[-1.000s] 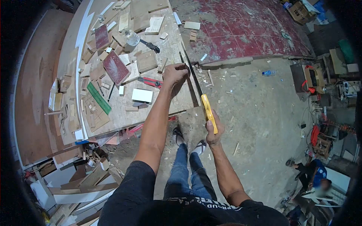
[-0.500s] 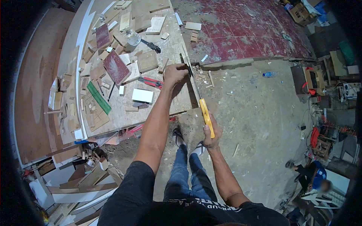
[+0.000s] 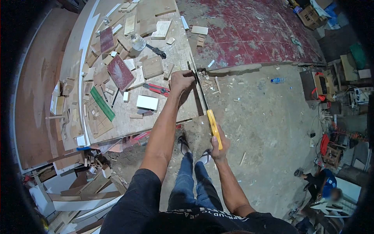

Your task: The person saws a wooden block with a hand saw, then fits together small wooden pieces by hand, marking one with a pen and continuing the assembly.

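My right hand (image 3: 221, 147) is wrapped around the yellow handle of a handsaw (image 3: 212, 124). Its narrow blade runs forward along the right edge of the wooden worktable (image 3: 187, 105), close beside the fingers of my left hand (image 3: 182, 81). Those fingers are closed at the table's edge on a small dark piece that I cannot make out. Just left of that hand lies a red utility knife (image 3: 157, 89). A white block (image 3: 147, 102) rests nearer to me on the tabletop.
Wood offcuts, maroon sandpaper blocks (image 3: 120, 73), a green strip (image 3: 102, 104) and a clear jar (image 3: 138, 42) crowd the table's left side. Scrap wood (image 3: 85, 191) is piled at lower left. A person (image 3: 325, 183) sits at lower right. A plastic bottle (image 3: 277, 80) lies on the floor.
My right hand has drawn the handsaw back toward me a little, its handle now lower in view. The left hand stays at the table's edge.
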Demonstrator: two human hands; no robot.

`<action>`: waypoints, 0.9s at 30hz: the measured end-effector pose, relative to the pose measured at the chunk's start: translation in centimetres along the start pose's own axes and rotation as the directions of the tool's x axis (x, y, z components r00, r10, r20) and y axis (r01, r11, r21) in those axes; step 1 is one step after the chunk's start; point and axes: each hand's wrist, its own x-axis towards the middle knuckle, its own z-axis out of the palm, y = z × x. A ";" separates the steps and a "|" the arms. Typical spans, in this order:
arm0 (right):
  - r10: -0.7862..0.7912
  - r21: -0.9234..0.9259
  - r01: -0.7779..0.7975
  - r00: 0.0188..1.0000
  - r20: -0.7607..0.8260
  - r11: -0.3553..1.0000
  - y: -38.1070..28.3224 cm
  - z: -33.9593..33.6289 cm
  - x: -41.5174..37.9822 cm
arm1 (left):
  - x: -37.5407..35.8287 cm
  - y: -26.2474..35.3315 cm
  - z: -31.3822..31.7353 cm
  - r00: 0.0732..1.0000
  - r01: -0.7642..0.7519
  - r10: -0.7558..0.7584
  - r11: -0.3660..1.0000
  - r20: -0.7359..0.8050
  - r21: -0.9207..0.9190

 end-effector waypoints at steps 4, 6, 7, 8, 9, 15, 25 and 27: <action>0.231 0.066 -0.234 0.972 0.049 0.970 -1.2 0.4 1.7 | 0.6 -0.9 0.3 1.000 -0.020 0.020 1.000 -0.011 -0.003; 0.048 0.011 -0.048 0.999 -0.024 0.999 1.3 0.5 -0.9 | 1.2 -1.8 0.8 0.998 -0.053 0.055 0.998 -0.033 0.045; -0.144 -0.062 0.139 0.986 -0.080 0.988 2.3 0.3 -1.6 | 1.2 -1.8 0.7 0.999 -0.037 0.037 0.998 -0.013 0.041; -0.152 -0.064 0.148 0.985 -0.075 0.987 2.2 0.1 -1.1 | 1.2 -1.6 0.6 0.999 -0.038 0.039 0.999 -0.020 0.034; -0.099 -0.044 0.097 0.994 -0.054 0.994 2.1 -0.2 -0.9 | 1.1 -1.5 0.5 0.999 -0.039 0.041 0.997 -0.019 0.069; 0.033 -0.024 -0.033 0.999 -0.024 0.999 1.3 0.4 0.6 | 0.5 -0.8 0.3 1.000 -0.017 0.021 0.992 -0.024 0.125; 0.043 0.000 -0.043 0.999 -0.031 0.999 1.5 1.0 0.1 | -0.4 -0.5 0.1 0.999 -0.029 0.033 0.995 -0.035 0.096; 0.050 0.052 -0.050 0.999 -0.002 0.997 0.7 0.2 -0.7 | 0.0 -0.1 -0.2 0.999 -0.035 0.038 0.997 -0.039 0.067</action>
